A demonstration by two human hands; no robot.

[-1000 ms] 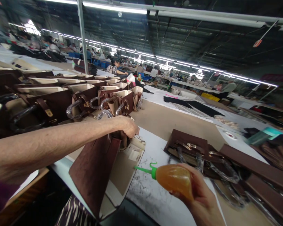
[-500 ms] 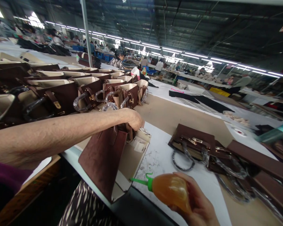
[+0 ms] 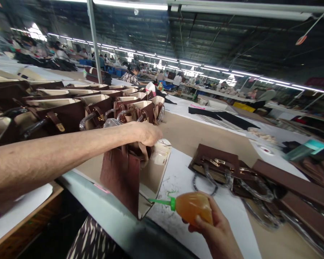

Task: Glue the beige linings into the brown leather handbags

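A brown handbag (image 3: 122, 172) with a beige lining stands tilted at the table's near edge, its open side facing right. My left hand (image 3: 150, 134) reaches across its top, closed on the bag's upper far edge; the fingertips are hidden behind the hand. My right hand (image 3: 209, 219) is wrapped around a squeeze bottle (image 3: 193, 208) of amber liquid with a green cap. The bottle's green nozzle (image 3: 160, 201) points left, its tip at the lower edge of the bag's open side. Whether liquid is coming out is too small to tell.
Rows of similar brown bags (image 3: 62, 108) fill the table's left side. To the right lie flat brown bag pieces (image 3: 218, 158) with plastic-wrapped handles. Black strips (image 3: 226, 117) and a teal container (image 3: 305, 149) are farther back. Other people work in the background.
The bottle has turned level, and its nozzle tip now meets the bag's lower edge. The bag has swung a little more upright, with my left hand still at its top.
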